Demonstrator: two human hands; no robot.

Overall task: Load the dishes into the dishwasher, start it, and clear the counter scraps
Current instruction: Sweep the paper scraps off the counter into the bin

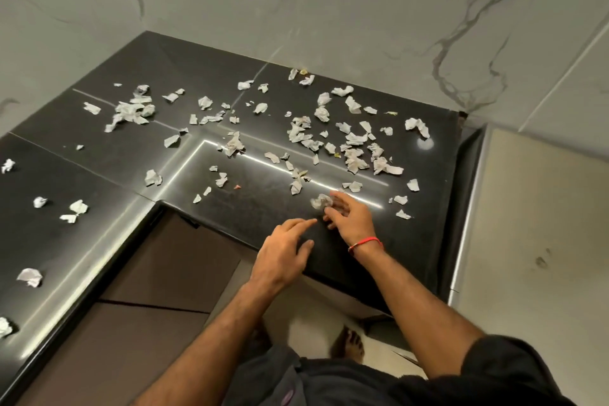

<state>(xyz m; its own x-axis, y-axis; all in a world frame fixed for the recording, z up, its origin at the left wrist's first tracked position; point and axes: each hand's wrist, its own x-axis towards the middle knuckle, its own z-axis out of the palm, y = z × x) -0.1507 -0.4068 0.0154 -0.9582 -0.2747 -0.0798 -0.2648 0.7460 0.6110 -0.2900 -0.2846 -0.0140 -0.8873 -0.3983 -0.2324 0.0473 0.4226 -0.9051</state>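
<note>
**Hands at the counter edge, scraps all over**

Dark clothing fills the bottom of the head view, with a bare foot (pixel 351 344) on the pale floor just above it. Both forearms reach up from there toward the black counter (pixel 108 155). No brand, label or writing can be read anywhere; the paper bits look printed, but the print is too small to make out.

Right hand (pixel 349 219) lies over the counter near its front edge, a red band (pixel 365 243) on the wrist. Its fingers are curled round a crumpled scrap (pixel 320 201), which sits at the fingertips, at about 10 o'clock from the palm; the scrap is blurred.

Left hand (pixel 283 257) is just beside it, at about 8 o'clock from the right hand. Its fingers are loosely spread and hold nothing; the index finger (pixel 301 224) points toward the right hand, its tip close under the held scrap, and whether it touches the counter I cannot tell.

Loose scraps (pixel 354 155) lie thickest at 12 to 1 o'clock from the hands, another cluster (pixel 131 110) lies far off at 10 o'clock, and single pieces dot the left arm of the counter at 9 o'clock. Grey-veined marble wall (pixel 329 3) rises behind. Brown cabinet fronts (pixel 184 260) show below the counter.
</note>
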